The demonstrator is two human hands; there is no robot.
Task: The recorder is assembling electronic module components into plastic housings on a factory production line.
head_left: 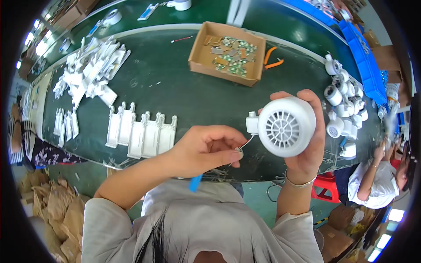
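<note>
A round white fan housing [285,127] with a slotted grille faces me, held up by my right hand [313,131], whose fingers wrap its right side and top. A small white neck [251,123] sticks out on its left. From that neck a thin wire [248,142] runs down to my left hand [210,147], which pinches it between thumb and fingertips. The wire's end is mostly covered by those fingers. Below the left hand hangs a blue strip [195,183]; I cannot tell what it is attached to.
A cardboard box [197,65] of small circuit boards stands at the back, beside orange-handled pliers [274,59]. Left lie white plastic panels in a row [142,131] and a heap [92,70]. Several white fan housings [344,101] pile up on the right. A co-worker [372,184] sits beyond.
</note>
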